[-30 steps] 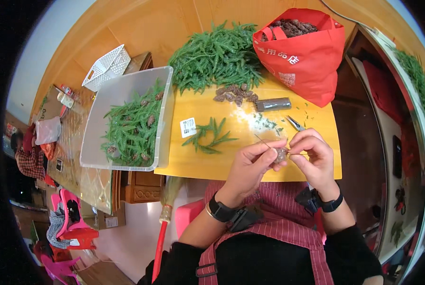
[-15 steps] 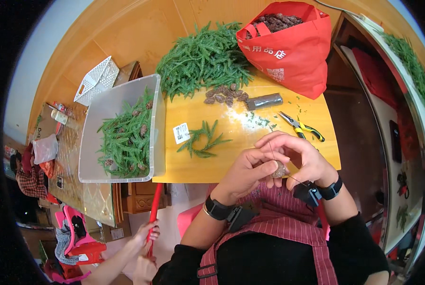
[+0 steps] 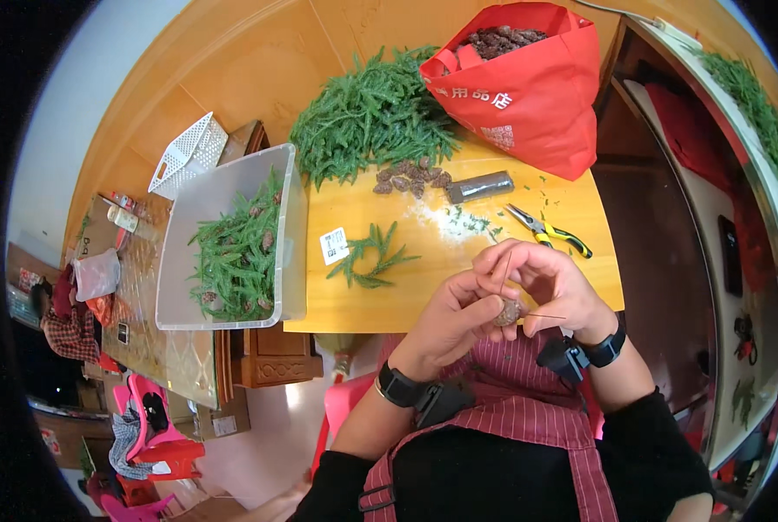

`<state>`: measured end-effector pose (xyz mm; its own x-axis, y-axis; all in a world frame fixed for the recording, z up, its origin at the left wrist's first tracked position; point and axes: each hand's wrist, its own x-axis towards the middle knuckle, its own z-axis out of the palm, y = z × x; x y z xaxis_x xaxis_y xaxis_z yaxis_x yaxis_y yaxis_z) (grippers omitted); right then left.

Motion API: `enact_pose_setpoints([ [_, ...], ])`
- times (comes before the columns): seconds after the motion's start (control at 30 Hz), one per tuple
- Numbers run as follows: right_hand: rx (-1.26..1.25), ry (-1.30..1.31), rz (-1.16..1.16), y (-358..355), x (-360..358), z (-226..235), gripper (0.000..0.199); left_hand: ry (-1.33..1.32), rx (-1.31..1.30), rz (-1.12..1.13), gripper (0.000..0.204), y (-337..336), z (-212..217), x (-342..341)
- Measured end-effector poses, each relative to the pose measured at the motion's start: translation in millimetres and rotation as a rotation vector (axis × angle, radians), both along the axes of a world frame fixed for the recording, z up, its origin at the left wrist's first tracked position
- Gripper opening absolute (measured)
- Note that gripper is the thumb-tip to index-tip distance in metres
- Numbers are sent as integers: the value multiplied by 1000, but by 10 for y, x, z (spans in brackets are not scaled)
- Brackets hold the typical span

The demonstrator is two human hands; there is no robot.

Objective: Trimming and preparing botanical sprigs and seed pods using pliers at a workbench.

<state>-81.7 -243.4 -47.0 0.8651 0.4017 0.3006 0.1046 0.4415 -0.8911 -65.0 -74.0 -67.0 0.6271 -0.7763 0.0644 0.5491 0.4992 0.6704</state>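
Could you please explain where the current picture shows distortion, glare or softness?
Head view: fisheye distortion bows the wooden wall, with dark corners; head view: a bright glare spot lies on the floor; head view: the left hand and right hand look fairly clear, while the person at far left looks small and soft.

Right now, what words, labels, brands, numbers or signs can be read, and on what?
Red bag: white characters, square code below; wording not copied.
White tag on table: print too small to read.
White label on brown carton: too small to read.
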Motion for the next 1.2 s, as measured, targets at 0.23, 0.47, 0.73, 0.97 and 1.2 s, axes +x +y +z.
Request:
enact_pose_setpoints([
  [0.23, 14, -84, 57, -92, -65, 31, 46, -25, 45, 0, 19, -64, 3, -81],
  [0.47, -7, -123, 64, -112, -112, 55, 45, -27, 42, -3, 19, -67, 39, -135],
  [0.73, -6, -158, 37, -167, -169, 28, 42, -72, 62, -31, 18, -92, 115, -173],
  [0.97, 24, -125, 6, -190, -190, 0, 37, -114, 140, 33, 19, -109, 100, -198],
  [1.2, 63, -105, 0, -195, -172, -41, 36, -80, 132, 99, 17, -140, 115, -219],
])
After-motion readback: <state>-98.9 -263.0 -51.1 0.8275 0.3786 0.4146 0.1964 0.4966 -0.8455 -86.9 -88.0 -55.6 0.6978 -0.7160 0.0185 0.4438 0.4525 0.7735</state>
